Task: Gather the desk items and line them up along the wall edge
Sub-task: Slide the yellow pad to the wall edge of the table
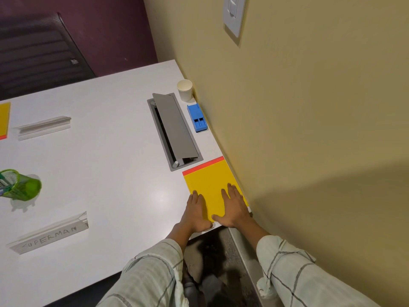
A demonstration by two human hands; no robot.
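Observation:
A yellow notepad (208, 180) with a red top strip lies flat at the desk's near right corner, against the wall. My left hand (195, 212) rests along its left edge, fingers together. My right hand (233, 207) lies flat on top of it, fingers spread. Farther along the wall sit a blue stapler-like block (197, 118) and a white paper cup (184, 89). A green mesh pen holder (21, 185) lies tipped over at the left. Two silver nameplate holders lie on the desk: one reading SUPERMAN (51, 233), one farther back (44, 127). Another yellow pad (4, 120) shows at the left edge.
A grey cable hatch (174, 129) with its lid raised is set into the white desk (106, 156) beside the wall. A dark mesh chair (37, 49) stands behind the desk. The beige wall (309, 129) carries a light switch (234, 14).

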